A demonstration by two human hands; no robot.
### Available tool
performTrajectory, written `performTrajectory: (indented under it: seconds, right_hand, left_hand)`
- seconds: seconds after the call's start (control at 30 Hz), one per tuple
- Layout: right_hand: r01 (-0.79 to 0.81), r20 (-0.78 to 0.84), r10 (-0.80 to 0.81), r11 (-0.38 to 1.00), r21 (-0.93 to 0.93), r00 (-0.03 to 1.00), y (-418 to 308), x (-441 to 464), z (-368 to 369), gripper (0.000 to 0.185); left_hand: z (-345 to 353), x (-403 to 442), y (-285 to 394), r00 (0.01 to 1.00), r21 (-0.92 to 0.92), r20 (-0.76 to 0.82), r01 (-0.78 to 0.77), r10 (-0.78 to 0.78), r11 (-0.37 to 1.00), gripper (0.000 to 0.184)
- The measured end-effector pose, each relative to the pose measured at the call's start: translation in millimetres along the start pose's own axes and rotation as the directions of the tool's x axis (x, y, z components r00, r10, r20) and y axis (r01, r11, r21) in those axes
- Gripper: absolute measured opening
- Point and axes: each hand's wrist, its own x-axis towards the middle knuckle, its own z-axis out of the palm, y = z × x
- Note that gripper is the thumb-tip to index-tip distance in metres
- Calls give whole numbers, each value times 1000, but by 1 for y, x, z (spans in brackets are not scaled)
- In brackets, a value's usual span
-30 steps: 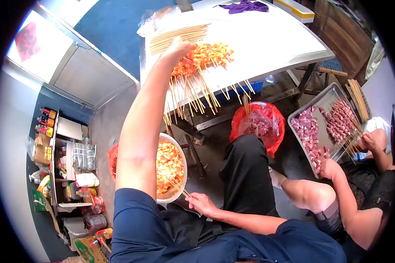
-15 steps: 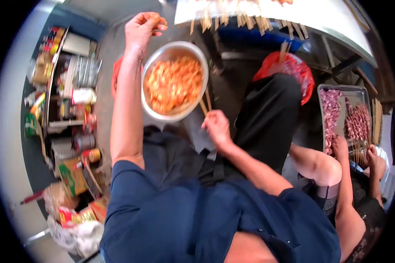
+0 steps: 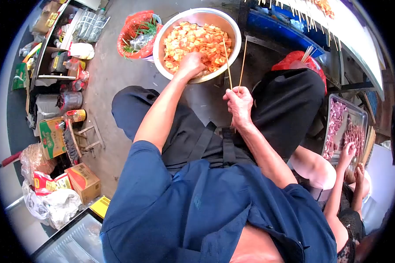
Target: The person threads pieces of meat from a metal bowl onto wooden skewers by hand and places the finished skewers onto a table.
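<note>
A large metal bowl holds orange-coated chunks of meat. My left hand reaches down into the near side of these chunks with its fingers curled; the fingertips are partly hidden, and I cannot make out what they hold. Closer to me, my right hand is closed around two thin bamboo skewers, which point up and away in a narrow V. Their upper ends stand in front of or beside the bowl's right rim, and no meat shows on them.
Left of the bowl stands a red-lined container with greens. A red bag with sticks is beyond my right knee. At right, a co-worker's hands are by a meat tray. Skewers overhang a white table. Shelves line the left.
My left hand has come down from above the bowl into the meat. My right hand keeps the skewers, now raised and spread apart. The view has shifted, showing the bowl higher and the red-lined container fully.
</note>
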Motion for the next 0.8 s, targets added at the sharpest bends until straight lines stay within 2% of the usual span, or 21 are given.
performTrajectory:
  seconds: [0.07, 0.2, 0.27, 0.3, 0.37, 0.5, 0.6, 0.7, 0.77, 0.8]
  right_hand:
    - [-7, 43, 4, 997, 74, 999, -1, -2, -3, 16]
    - [-18, 57, 14, 996, 87, 998, 2, 1, -4, 16]
    - [-34, 53, 29, 995, 91, 998, 3, 2, -4, 16]
    - [-33, 51, 29, 995, 90, 998, 4, 2, -4, 16]
    - [-28, 72, 20, 993, 113, 997, 5, 3, -5, 14]
    - [-29, 64, 22, 995, 95, 998, 4, 3, -5, 14]
    - [-20, 63, 16, 998, 64, 998, 4, 2, -5, 14]
    - [-30, 70, 27, 999, 42, 997, 2, 0, -4, 14]
    - [-42, 62, 41, 999, 26, 997, 1, 0, -3, 14]
    - [-38, 63, 36, 999, 29, 997, 3, 1, -3, 14]
  left_hand:
    - [3, 1, -1, 986, 101, 127, 94, -106, 990, 22]
    - [7, 4, -4, 975, 189, 174, 108, -142, 976, 24]
    - [14, 9, -6, 985, 118, 92, 134, -145, 984, 25]
    - [17, 11, -8, 985, 116, 93, 133, -144, 984, 25]
    - [21, 13, -10, 985, -14, 85, 150, -148, 989, 24]
    - [29, 17, -7, 993, -18, 71, 98, -97, 995, 23]
    - [34, 18, -8, 989, 24, 70, 131, -133, 991, 24]
    - [37, 18, -11, 989, 35, 115, 92, -95, 995, 27]
    - [32, 15, -10, 995, -79, 93, 50, -43, 996, 20]
    - [27, 13, -6, 995, -79, 90, 48, -41, 996, 20]
